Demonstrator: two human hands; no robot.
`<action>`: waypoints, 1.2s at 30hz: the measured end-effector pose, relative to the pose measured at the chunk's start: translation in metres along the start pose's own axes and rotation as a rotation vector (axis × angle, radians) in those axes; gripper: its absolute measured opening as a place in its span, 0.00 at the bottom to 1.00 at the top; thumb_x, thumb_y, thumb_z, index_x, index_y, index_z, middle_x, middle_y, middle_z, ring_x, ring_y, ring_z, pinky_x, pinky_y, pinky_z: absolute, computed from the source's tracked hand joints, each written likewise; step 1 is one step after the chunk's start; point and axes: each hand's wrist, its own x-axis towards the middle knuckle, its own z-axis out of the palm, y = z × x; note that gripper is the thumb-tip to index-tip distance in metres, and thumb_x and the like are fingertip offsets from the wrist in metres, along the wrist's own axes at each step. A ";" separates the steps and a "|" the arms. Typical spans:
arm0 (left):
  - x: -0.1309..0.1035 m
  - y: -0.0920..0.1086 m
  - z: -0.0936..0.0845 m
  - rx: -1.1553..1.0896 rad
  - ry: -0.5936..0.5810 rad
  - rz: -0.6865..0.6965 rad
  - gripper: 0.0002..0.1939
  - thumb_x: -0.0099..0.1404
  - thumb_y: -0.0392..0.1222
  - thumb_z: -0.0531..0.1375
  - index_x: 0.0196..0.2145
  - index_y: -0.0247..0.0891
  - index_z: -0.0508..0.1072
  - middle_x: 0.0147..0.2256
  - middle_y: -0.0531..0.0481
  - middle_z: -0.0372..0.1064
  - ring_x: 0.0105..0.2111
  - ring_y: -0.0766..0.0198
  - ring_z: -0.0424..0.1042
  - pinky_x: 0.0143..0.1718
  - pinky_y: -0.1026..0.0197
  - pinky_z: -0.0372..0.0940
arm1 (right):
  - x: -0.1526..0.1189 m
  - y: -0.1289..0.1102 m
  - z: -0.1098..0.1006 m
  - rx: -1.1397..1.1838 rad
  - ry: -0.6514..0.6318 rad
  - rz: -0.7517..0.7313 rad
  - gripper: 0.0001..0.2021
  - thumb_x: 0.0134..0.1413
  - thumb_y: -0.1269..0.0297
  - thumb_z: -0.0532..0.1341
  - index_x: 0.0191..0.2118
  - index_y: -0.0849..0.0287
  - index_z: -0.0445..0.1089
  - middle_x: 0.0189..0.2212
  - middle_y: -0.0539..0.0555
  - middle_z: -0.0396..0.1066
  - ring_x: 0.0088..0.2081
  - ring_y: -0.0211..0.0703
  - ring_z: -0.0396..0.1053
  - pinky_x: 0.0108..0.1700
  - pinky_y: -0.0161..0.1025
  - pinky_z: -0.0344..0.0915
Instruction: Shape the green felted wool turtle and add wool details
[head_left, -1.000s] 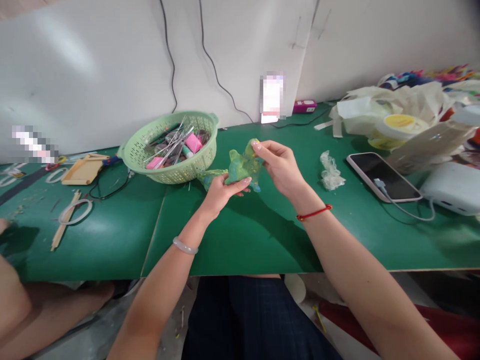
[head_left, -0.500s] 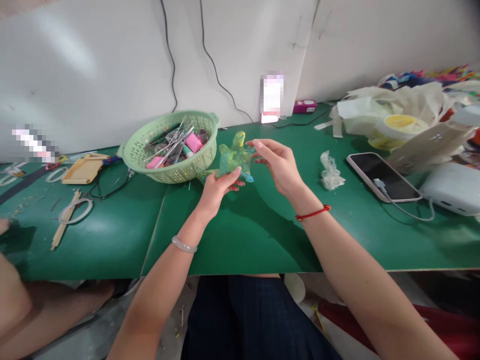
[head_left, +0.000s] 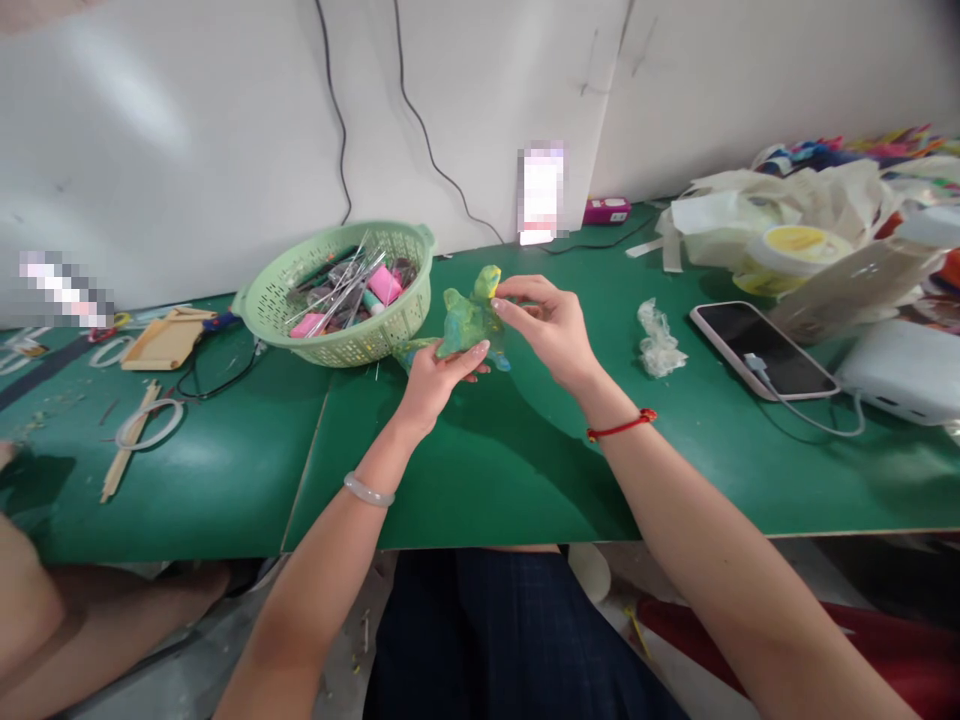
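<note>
A translucent green, yellow and blue animal figure [head_left: 466,322] is held above the table, its yellowish head end pointing up and away from me. My left hand [head_left: 444,378] is closed around its lower side, thumb on top and fingers underneath. At the figure's right side, just below the head, my right hand [head_left: 546,325] pinches with thumb and forefinger. Those fingertips touch the figure; whether they hold some small piece as well is hidden. Behind my left hand, another green-blue part [head_left: 414,352] shows near the basket; I cannot tell whether it belongs to the figure.
A green basket [head_left: 352,345] of metal rods and pink blocks stands behind left. Crumpled clear plastic [head_left: 660,340], a phone [head_left: 765,350] with a cable and a white box [head_left: 907,370] lie right. Another phone [head_left: 541,195] leans on the wall. A person's limbs [head_left: 97,620] show at left.
My right hand has moved left and closed its thumb and forefinger against the figure. The figure has turned slightly in my left hand.
</note>
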 end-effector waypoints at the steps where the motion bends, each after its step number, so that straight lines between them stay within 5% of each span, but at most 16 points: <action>1: 0.000 0.000 0.000 0.009 0.002 0.005 0.22 0.50 0.56 0.77 0.36 0.39 0.81 0.34 0.48 0.82 0.31 0.62 0.79 0.34 0.60 0.70 | 0.000 0.000 0.000 -0.011 0.000 -0.010 0.10 0.53 0.53 0.72 0.35 0.52 0.83 0.44 0.55 0.79 0.43 0.46 0.75 0.45 0.46 0.73; 8: -0.001 0.001 0.004 0.054 0.027 0.059 0.24 0.49 0.57 0.77 0.36 0.38 0.81 0.34 0.47 0.82 0.30 0.61 0.79 0.34 0.59 0.71 | -0.004 -0.004 0.000 -0.175 0.014 -0.116 0.04 0.55 0.61 0.69 0.35 0.53 0.82 0.44 0.56 0.80 0.46 0.50 0.77 0.48 0.49 0.74; 24: -0.002 0.001 0.005 0.077 0.003 0.079 0.22 0.51 0.56 0.76 0.35 0.38 0.80 0.32 0.48 0.80 0.30 0.59 0.78 0.33 0.56 0.72 | -0.005 0.001 0.000 -0.373 0.053 -0.349 0.07 0.60 0.64 0.66 0.33 0.51 0.83 0.45 0.58 0.78 0.42 0.52 0.73 0.51 0.57 0.73; 29: -0.002 0.001 0.005 0.084 -0.002 0.073 0.22 0.50 0.57 0.76 0.34 0.38 0.80 0.32 0.48 0.80 0.30 0.59 0.78 0.33 0.57 0.71 | -0.005 -0.001 0.000 -0.327 0.049 -0.298 0.06 0.59 0.62 0.67 0.32 0.50 0.83 0.46 0.57 0.79 0.43 0.52 0.74 0.52 0.56 0.73; 36: -0.002 0.003 0.004 0.048 0.017 0.056 0.23 0.50 0.56 0.77 0.36 0.38 0.80 0.34 0.47 0.82 0.30 0.61 0.80 0.33 0.59 0.71 | -0.001 -0.004 -0.003 0.039 0.029 -0.042 0.09 0.56 0.52 0.71 0.33 0.50 0.83 0.45 0.56 0.80 0.51 0.52 0.76 0.50 0.51 0.74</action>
